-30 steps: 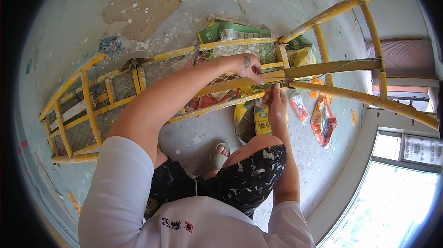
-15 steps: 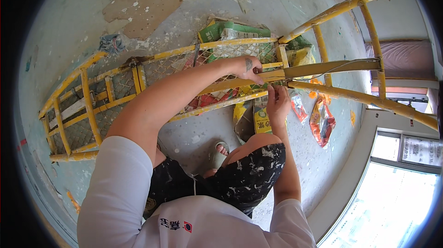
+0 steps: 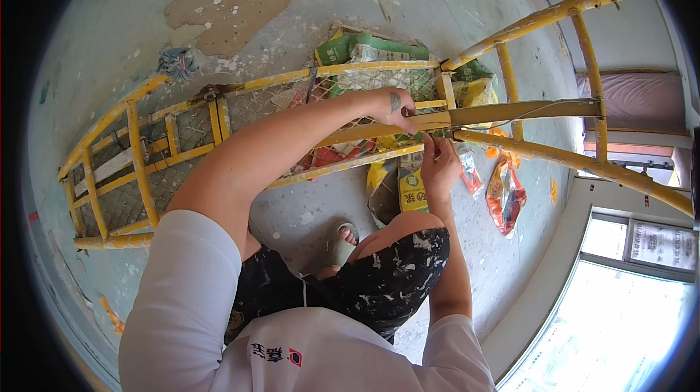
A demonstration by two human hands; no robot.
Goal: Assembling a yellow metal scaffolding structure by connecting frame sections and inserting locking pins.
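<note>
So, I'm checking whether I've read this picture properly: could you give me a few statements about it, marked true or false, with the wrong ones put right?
1. The left hand and right hand are both at the yellow metal frame. True.
2. The shorts are spotless. False: the shorts are splashed with white.
3. A brown patch shows at the top of the view. True.
4. The rag lies at the far right of the view. False: the rag lies toward the upper left.
5. A bright window is at the lower right. True.
</note>
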